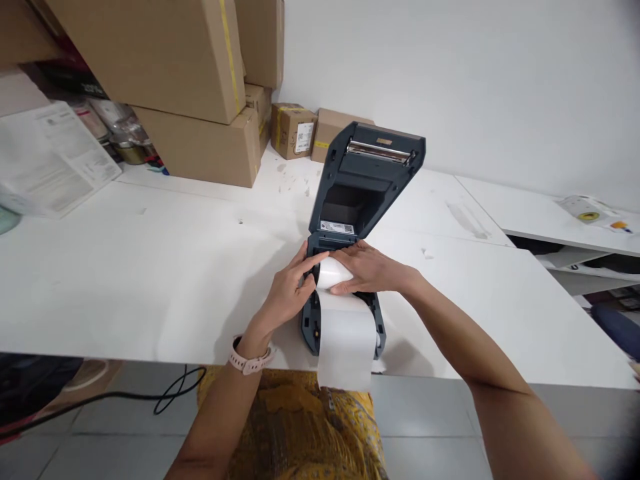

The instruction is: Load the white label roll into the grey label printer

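Note:
A dark grey label printer [380, 160] stands on the white table with its lid raised. Inside its lower body lies a white paper roll [333, 272], and a strip of paper [347, 340] runs from it over the front and past the table edge. My left hand [291, 287] is at the printer's left side, fingers on the roll's left end. Across the top and right side of the roll lies my right hand [367, 268], its thumb along the near side. Both hands hold the roll between them.
Cardboard boxes [200, 147] are stacked at the back left, with smaller boxes [294, 131] behind the printer. A plastic-wrapped paper packet [55, 157] lies at far left. On the right, a printed package [595, 212] rests above open shelves. A black cable [120, 395] hangs below the table [150, 280].

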`<state>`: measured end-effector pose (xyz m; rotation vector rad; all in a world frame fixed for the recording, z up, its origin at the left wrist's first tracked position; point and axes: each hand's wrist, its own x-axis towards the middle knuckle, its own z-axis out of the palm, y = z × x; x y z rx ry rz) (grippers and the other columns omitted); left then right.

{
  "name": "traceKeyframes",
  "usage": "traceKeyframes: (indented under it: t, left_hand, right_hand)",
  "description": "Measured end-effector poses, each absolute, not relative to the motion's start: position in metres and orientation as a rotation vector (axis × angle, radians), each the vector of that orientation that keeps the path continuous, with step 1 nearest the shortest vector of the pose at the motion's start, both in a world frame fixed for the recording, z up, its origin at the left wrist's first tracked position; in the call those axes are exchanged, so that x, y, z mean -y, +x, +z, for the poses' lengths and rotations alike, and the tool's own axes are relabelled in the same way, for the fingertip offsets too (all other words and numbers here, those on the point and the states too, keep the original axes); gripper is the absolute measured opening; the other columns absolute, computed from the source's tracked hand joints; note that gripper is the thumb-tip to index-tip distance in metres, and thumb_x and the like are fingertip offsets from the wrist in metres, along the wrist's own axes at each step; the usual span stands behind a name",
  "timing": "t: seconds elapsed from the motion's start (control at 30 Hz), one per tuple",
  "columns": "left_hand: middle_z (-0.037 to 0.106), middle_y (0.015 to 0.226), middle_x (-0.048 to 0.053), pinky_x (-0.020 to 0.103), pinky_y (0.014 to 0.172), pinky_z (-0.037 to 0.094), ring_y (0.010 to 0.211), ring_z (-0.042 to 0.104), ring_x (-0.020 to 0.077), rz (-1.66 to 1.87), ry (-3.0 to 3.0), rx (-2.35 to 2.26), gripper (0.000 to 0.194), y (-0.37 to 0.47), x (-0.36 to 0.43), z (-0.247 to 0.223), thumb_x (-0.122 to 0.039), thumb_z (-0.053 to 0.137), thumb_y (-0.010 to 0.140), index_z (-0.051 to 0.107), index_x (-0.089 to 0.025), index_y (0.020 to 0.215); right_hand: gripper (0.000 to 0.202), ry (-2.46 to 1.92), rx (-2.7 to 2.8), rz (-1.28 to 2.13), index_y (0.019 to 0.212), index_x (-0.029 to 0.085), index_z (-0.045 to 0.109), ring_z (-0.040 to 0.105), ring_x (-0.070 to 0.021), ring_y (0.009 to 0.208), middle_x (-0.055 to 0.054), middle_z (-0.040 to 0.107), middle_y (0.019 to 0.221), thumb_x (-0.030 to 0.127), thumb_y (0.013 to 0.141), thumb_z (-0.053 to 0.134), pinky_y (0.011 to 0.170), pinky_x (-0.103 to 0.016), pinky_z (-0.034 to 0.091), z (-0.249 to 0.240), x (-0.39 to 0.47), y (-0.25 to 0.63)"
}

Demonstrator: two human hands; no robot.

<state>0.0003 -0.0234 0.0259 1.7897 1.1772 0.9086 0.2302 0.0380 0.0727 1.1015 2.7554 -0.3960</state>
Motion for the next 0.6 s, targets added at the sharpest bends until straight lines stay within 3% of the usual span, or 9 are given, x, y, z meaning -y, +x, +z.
traceKeyframes:
  t: [0.1, 0.23, 0.3, 0.4, 0.47, 0.6]
  left_hand:
    - [0.028, 0.175, 0.009, 0.033, 0.075, 0.064, 0.118, 0.074, 0.0284, 0.902, 1.780, -1.201, 0.053, 0.001, 0.024, 0.028, -0.019, 0.045, 0.098, 0.062, -0.030, 0.148]
    - [0.034, 0.173, 0.007, 0.039, 0.099, 0.061, 0.150, 0.050, 0.0326, 0.929, 1.795, -1.194, 0.053, 0.001, 0.023, 0.025, -0.019, 0.047, 0.097, 0.063, -0.028, 0.147]
    - [0.034, 0.173, 0.006, 0.042, 0.111, 0.056, 0.157, 0.041, 0.0312, 0.943, 1.798, -1.188, 0.058, 0.001, 0.021, 0.021, -0.022, 0.047, 0.097, 0.054, -0.030, 0.154]
    - [0.033, 0.174, 0.005, 0.043, 0.117, 0.051, 0.158, 0.038, 0.0290, 0.971, 1.802, -1.172, 0.065, 0.000, 0.019, 0.016, -0.024, 0.048, 0.097, 0.044, -0.031, 0.161]
    - [0.034, 0.173, 0.005, 0.044, 0.119, 0.049, 0.158, 0.039, 0.0291, 0.978, 1.803, -1.174, 0.064, 0.000, 0.018, 0.013, -0.025, 0.049, 0.096, 0.045, -0.030, 0.160]
    - [0.034, 0.173, 0.005, 0.046, 0.116, 0.053, 0.156, 0.042, 0.0325, 0.977, 1.792, -1.184, 0.062, -0.001, 0.018, 0.010, -0.027, 0.050, 0.097, 0.047, -0.031, 0.158]
  right_hand:
    - [0.086, 1.098, -2.852, -0.296, 0.145, 0.010, 0.055, 0.068, -0.0399, 0.106, -0.022, 0.074, 0.119, 0.079, 0.095, 0.047, 0.100, -0.057, 0.048, 0.068, -0.032, 0.232]
    - [0.078, 1.174, -3.007, -0.123, 0.156, 0.012, 0.045, 0.060, -0.0407, 0.135, -0.024, 0.061, 0.149, 0.069, 0.103, 0.038, 0.112, -0.062, 0.046, 0.059, -0.009, 0.231]
    - [0.068, 1.207, -3.044, -0.099, 0.160, 0.015, 0.040, 0.051, -0.0368, 0.148, -0.021, 0.051, 0.161, 0.058, 0.108, 0.034, 0.120, -0.062, 0.042, 0.055, 0.004, 0.231]
    - [0.060, 1.250, -3.059, -0.132, 0.160, 0.017, 0.041, 0.045, -0.0339, 0.154, -0.019, 0.045, 0.166, 0.050, 0.110, 0.036, 0.123, -0.062, 0.042, 0.053, 0.017, 0.233]
    - [0.056, 1.256, -3.092, -0.189, 0.155, 0.017, 0.050, 0.048, -0.0348, 0.152, -0.019, 0.048, 0.164, 0.048, 0.109, 0.041, 0.123, -0.063, 0.043, 0.057, 0.022, 0.235]
    - [0.032, 1.396, -3.354, -0.395, 0.132, 0.032, 0.069, 0.068, -0.0308, 0.132, -0.009, 0.073, 0.140, 0.041, 0.105, 0.055, 0.116, -0.055, 0.054, 0.083, 0.021, 0.241]
